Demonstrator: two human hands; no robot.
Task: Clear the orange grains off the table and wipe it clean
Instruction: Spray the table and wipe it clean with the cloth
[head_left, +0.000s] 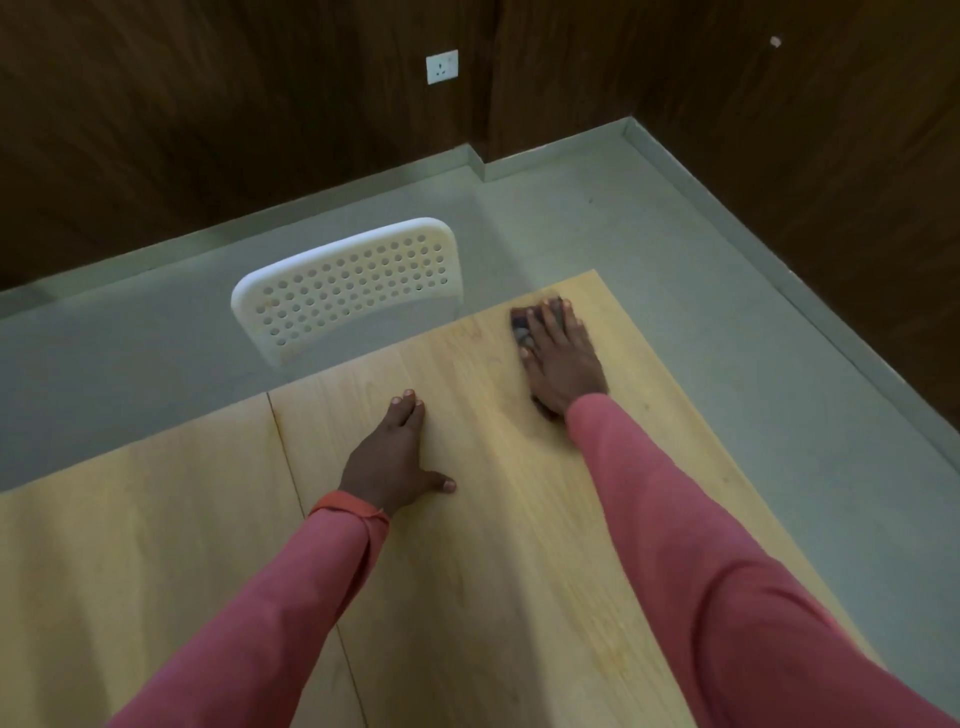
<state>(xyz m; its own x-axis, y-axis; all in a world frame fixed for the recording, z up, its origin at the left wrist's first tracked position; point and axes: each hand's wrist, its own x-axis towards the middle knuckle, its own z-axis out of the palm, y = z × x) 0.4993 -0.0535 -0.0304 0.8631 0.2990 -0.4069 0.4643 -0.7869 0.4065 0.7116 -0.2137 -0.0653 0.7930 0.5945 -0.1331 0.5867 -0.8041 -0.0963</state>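
The light wooden table fills the lower part of the view. My right hand lies flat with straight fingers on a dark cloth, pressing it onto the table near the far right corner. Most of the cloth is hidden under the hand. My left hand rests flat on the table surface to the left, fingers straight, holding nothing. I see no orange grains on the table.
A white perforated chair stands just beyond the table's far edge. A seam runs across the tabletop left of my left hand. Grey floor surrounds the table; dark wood walls stand behind.
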